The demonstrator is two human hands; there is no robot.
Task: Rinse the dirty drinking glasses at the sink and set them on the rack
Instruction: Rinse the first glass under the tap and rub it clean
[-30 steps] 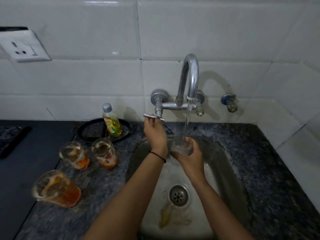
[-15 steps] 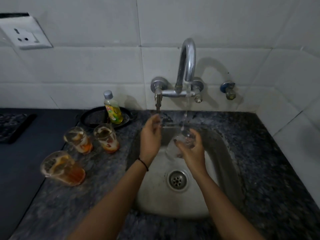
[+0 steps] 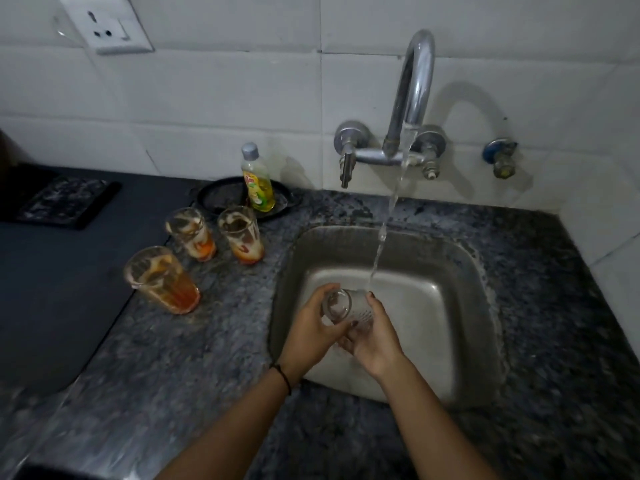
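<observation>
- The clear glass lies tipped on its side low over the sink, its mouth turned toward the left and its base to the right.
- The left hand curls its fingers round the mouth end, and the right hand cups the base end from beneath; both hold the glass, neither is free.
- The water stream from the tap lands on the glass wall near the base, so this tilt probably lets water sheet over the outside and drain out of the mouth into the basin.
- Holding it low in the basin likely cuts down on splashing over the granite surface.
- Three dirty glasses wait on that surface left of the sink: a near glass with orange dregs, and two behind it, the left rear glass and the right rear glass, set close together.
- Just behind them a dish soap bottle stands on a round black pan.
- The tap lever hangs down at the left of the spout; a small separate valve sits on the wall to the right.
- No rack is in view, so where the rinsed glass goes cannot be told.
- The dirty glasses stand near the sink's edge, in the way of any careless reach to the left.
</observation>
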